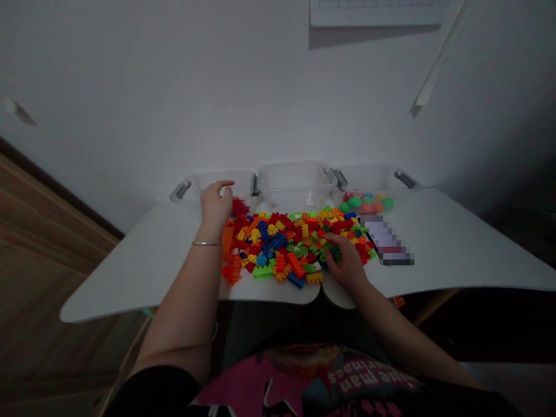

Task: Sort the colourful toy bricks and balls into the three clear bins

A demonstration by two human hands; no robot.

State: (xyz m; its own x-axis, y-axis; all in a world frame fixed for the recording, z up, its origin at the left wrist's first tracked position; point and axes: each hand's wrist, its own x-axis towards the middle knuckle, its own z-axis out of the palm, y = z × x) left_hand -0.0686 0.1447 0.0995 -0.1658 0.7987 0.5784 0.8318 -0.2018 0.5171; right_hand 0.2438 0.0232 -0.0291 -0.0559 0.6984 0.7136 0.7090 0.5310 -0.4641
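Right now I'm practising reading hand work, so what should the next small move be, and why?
Probably, the right hand should pinch and lift the dark green toy piece: its thumb and fingers are right at that piece among the toy bricks, while the left hand is away by the left clear bin, apparently holding nothing.

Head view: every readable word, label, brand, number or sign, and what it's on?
"ue man": on the shirt; start of the line unclear.
"urinaes": shirt, next line down; uncertain reading, start unclear.
Shirt, small line above: too faint to read.
Wall sheet: ruled lines, nothing legible.
Phone-like device: pixelated, unreadable.
Toy bricks: no text discernible.
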